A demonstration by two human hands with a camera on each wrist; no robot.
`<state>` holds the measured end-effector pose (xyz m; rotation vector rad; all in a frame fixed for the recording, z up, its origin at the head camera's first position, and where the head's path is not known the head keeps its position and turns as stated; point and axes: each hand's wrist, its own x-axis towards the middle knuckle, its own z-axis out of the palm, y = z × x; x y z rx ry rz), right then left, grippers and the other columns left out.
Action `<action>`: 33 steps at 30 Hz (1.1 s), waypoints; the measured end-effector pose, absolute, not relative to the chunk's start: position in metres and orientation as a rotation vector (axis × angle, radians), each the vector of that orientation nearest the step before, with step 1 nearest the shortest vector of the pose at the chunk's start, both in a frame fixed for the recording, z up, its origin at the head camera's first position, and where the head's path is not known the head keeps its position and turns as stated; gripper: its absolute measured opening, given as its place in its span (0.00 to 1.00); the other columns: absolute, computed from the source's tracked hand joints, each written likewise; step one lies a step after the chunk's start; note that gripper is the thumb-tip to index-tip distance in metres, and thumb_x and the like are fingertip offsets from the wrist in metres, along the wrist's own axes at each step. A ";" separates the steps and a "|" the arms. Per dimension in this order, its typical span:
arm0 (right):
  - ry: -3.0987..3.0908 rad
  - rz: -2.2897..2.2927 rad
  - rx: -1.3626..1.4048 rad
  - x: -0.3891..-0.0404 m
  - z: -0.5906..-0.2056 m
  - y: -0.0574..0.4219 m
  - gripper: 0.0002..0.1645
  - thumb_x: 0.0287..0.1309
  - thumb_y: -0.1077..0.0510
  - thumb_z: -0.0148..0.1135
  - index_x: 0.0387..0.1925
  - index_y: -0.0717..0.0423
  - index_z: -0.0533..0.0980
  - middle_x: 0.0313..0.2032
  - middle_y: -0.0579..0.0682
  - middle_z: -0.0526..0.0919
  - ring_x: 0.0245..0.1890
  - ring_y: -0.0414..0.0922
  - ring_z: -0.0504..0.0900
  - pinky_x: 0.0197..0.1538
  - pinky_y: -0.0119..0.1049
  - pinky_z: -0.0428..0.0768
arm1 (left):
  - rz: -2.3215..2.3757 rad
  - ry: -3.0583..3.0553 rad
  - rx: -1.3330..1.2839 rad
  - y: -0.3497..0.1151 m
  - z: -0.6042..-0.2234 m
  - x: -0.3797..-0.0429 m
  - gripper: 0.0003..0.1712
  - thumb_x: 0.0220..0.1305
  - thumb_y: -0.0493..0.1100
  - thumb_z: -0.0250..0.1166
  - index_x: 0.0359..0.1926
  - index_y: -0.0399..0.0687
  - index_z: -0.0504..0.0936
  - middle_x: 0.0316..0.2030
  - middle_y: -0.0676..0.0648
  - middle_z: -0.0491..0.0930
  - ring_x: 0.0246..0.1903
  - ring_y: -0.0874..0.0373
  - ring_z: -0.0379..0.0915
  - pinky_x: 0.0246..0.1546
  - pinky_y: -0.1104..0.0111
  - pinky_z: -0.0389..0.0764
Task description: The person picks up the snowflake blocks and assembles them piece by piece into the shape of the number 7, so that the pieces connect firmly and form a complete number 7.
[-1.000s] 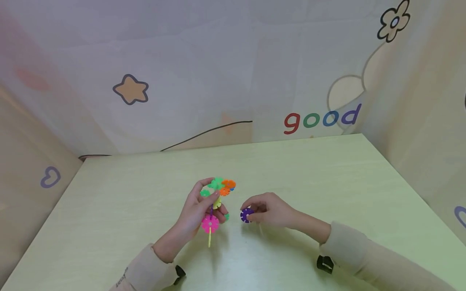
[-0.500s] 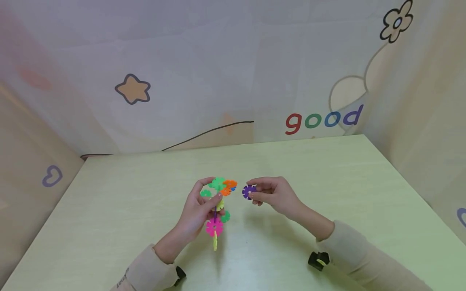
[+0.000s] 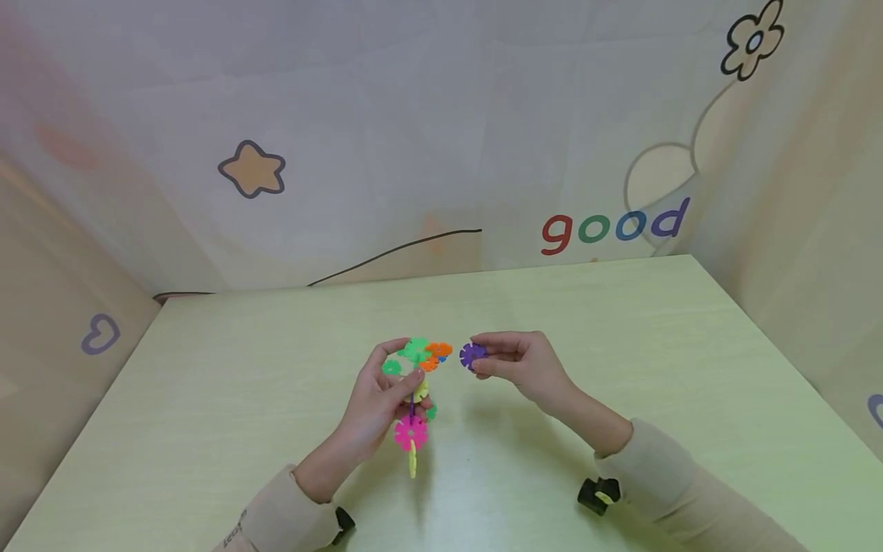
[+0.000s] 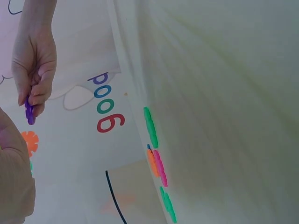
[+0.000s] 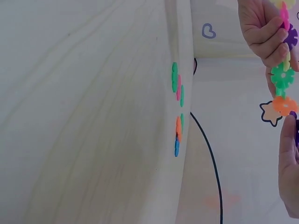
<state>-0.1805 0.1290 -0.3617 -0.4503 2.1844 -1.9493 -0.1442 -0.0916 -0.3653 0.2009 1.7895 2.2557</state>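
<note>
My left hand (image 3: 372,402) holds a chain of linked plastic snowflake discs between thumb and fingers. A green disc (image 3: 417,349) and an orange disc (image 3: 439,349) form its top end. Below the thumb hang a yellow disc, a purple one seen edge-on, a pink disc (image 3: 411,434) and another yellow disc (image 3: 413,460). My right hand (image 3: 534,372) pinches a single purple snowflake disc (image 3: 471,356) by its edge. In the head view this disc is just right of the orange end, with a small gap between. In the right wrist view it is mostly hidden by the hand.
Loose discs lie on the pale table (image 3: 276,368) behind the left hand, including a green disc (image 4: 150,127), a pink disc (image 4: 160,168) and a blue disc (image 5: 176,145). A printed cloth (image 3: 386,153) surrounds the table. Black wrist devices (image 3: 598,495) hang under both sleeves.
My right hand has raised the purple disc from low over the table to the level of the chain's orange end. The chain in my left hand has shifted slightly right.
</note>
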 end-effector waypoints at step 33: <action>2.067 -2.202 -0.344 -0.177 -0.359 0.108 0.19 0.52 0.71 0.60 0.47 0.75 0.73 0.26 0.55 0.82 0.22 0.42 0.82 0.31 0.37 0.81 | 2.264 1.794 0.211 -0.084 -0.365 -0.140 0.28 0.66 0.32 0.51 0.63 0.44 0.51 0.19 0.48 0.78 0.19 0.58 0.77 0.25 0.69 0.80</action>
